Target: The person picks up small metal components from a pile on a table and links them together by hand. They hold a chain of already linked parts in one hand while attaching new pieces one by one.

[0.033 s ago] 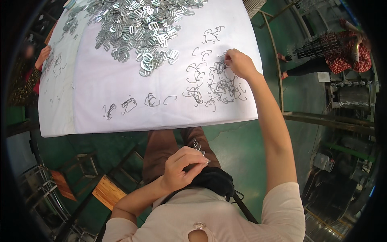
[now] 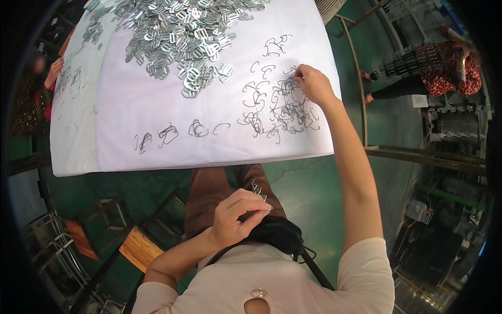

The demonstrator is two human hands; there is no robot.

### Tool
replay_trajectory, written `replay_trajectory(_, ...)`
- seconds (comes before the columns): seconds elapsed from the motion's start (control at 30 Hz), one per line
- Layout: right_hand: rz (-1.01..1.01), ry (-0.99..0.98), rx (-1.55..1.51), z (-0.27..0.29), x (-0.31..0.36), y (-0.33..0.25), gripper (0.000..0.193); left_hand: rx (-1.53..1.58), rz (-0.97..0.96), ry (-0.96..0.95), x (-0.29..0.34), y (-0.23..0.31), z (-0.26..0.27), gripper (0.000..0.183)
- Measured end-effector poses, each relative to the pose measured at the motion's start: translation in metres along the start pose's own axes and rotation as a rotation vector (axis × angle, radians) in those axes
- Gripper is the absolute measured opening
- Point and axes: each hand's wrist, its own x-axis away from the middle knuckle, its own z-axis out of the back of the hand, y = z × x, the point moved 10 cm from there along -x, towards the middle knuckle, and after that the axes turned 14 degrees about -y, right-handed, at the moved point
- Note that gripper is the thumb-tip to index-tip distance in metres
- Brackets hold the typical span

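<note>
My left hand [image 2: 238,215] is closed in a pinch above my lap. Several small curved metal wire hooks [image 2: 255,187] stick up out of its fingers. At the right side of the table, my right hand [image 2: 315,86] reaches down with thumb and fingers drawn together. Its fingertips are at the upper edge of a loose pile of dark wire hooks [image 2: 293,112]; whatever they grip is hidden. Smaller groups of wire hooks [image 2: 254,124] lie left of that pile and along the near edge. A large heap of flat silvery slotted buckles [image 2: 196,36] covers the far middle.
White cloth covers the table [image 2: 157,112]. Another person's hand [image 2: 54,72] rests at its left edge. A person in a red patterned top [image 2: 449,73] stands beyond a metal frame [image 2: 364,104] on the right. Wooden stools [image 2: 140,248] stand at the lower left.
My right hand has shifted very slightly right and down at the pile's upper edge. My left hand stays where it was.
</note>
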Motion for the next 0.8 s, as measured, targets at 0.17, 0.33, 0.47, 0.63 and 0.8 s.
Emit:
replay_trajectory(0.17,-0.084,0.218,-0.24,0.006,0.03,0.008,0.014,-0.022,0.045,0.027,0.012,0.007,0.0,0.019)
replay_trajectory(0.33,-0.216,0.211,-0.007,-0.043,0.018,0.053,0.021,-0.097,0.06,0.058,0.014,0.017,0.004,0.014)
replay_trajectory(0.47,-0.177,0.309,0.047,-0.022,0.055,0.023,0.013,-0.026,0.058,0.11,0.034,0.01,-0.006,0.014)
replay_trajectory(0.63,-0.135,0.258,0.226,-0.009,0.062,-0.012,0.006,-0.053,0.055,0.143,0.044,0.018,-0.005,0.012)
replay_trajectory(0.8,-0.109,0.357,-0.054,-0.014,0.079,-0.003,0.013,-0.043,0.057,0.146,0.055,0.016,-0.011,0.013)
